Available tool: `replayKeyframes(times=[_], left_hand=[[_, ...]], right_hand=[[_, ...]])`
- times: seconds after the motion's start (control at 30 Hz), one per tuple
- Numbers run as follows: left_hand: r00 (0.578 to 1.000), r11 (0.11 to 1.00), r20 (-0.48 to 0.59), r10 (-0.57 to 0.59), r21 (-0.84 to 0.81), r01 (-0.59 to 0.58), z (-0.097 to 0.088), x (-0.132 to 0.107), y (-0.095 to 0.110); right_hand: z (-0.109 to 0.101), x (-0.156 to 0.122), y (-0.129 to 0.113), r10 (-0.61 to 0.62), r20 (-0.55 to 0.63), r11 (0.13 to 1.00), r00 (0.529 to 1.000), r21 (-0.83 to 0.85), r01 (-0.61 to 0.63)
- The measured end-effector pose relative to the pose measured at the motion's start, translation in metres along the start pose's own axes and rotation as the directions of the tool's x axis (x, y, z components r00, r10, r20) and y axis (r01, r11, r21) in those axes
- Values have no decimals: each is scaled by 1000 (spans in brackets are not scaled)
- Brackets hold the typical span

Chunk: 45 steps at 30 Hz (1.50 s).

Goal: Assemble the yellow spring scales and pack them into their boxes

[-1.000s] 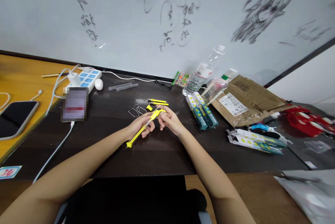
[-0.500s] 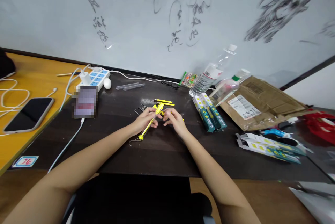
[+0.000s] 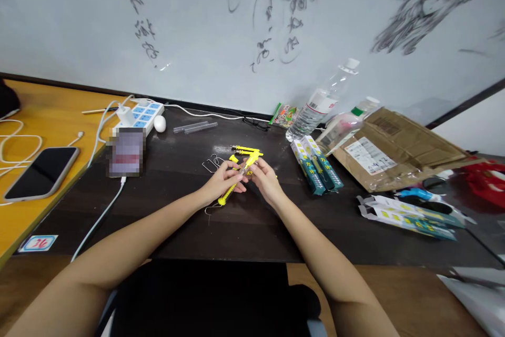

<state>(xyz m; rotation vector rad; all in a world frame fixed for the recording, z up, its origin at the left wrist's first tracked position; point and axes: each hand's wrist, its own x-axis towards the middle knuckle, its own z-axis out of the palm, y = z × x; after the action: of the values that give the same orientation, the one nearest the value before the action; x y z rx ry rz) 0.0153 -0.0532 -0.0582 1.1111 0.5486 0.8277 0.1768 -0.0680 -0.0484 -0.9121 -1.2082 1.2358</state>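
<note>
Over the dark desk, my left hand (image 3: 221,183) is closed around the yellow rod of a spring scale (image 3: 227,195), whose wire hook hangs at the lower left end. My right hand (image 3: 267,182) pinches the scale's upper part, where a bright yellow piece (image 3: 253,157) slants up beside its fingers. Some clear plastic shows between the hands; fingers hide how the parts join. Just beyond lie yellow sticks (image 3: 245,149) with dark parts, a small yellow cap (image 3: 233,159) and several bent wire hooks (image 3: 212,162).
Two clear tubes (image 3: 195,128) lie toward the whiteboard. Boxes (image 3: 315,164), a water bottle (image 3: 313,113) and a brown parcel (image 3: 398,147) stand to the right, with an opened box (image 3: 408,218) nearer. A power strip (image 3: 144,114) and phones (image 3: 41,174) are at left.
The yellow upper piece has shifted right, toward my right hand, and a small yellow cap now shows behind my left fingers. The hook end has moved slightly right and up.
</note>
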Motion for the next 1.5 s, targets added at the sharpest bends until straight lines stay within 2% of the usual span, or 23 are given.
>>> replayKeyframes(times=[0.17,0.33,0.67,0.93,1.2,1.5], left_hand=[[985,992,130,-115,73,106,-5,1,-8],[961,978,221,-169,157,136,-4,-4,-12],[979,949,191,-65,316,1,2,-8,-8],[979,947,188,-77,320,13,0,-7,-12],[987,890,144,-78,456,4,4,-10,-5],[972,933,215,-89,359,6,4,-9,-8]], right_hand=[[-14,5,-16,-31,-133,985,991,167,53],[-28,10,-25,-72,-210,974,975,195,114],[-30,12,-26,-81,-268,977,960,170,130],[-32,12,-24,-90,-273,980,958,148,135],[-31,12,-26,-96,-311,977,946,153,150],[-31,10,-25,-100,-240,975,966,171,143]])
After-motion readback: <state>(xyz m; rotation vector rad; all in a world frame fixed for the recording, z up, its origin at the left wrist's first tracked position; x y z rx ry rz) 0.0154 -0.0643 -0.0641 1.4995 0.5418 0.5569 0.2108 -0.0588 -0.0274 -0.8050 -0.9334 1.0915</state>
